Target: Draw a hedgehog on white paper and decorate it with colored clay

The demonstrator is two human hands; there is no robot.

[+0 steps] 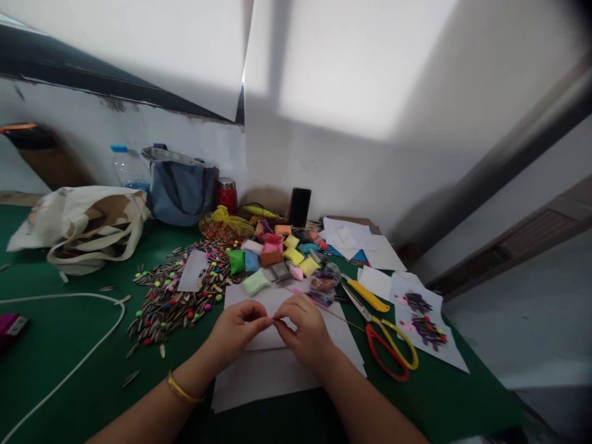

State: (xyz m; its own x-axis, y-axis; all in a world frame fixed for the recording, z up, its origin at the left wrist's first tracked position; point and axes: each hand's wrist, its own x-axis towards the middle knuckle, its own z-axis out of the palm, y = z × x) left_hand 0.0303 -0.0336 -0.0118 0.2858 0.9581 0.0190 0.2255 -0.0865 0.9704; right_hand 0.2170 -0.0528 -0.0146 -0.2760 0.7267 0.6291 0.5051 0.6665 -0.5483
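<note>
My left hand (241, 327), with a gold bangle (180, 388) on its wrist, pinches thumb to forefinger. Its fingertips meet those of my right hand (303, 330), which is also closed in a pinch. Whatever sits between the fingertips is too small to make out. Both hands are above white paper sheets (259, 382). Just beyond them lie several coloured clay packets (256, 282). A thin stick (342, 317) slants out to the right, past my right hand.
Sunflower seeds (171, 314) mixed with coloured balls are heaped at left. On the right are scissors (388, 351), a yellow cutter (367, 295) and a sheet with seed-covered figures (428, 327). A phone (300, 207), blue bag (182, 191) and canvas bag (92, 209) stand behind; a white cable (78, 364) curves at left.
</note>
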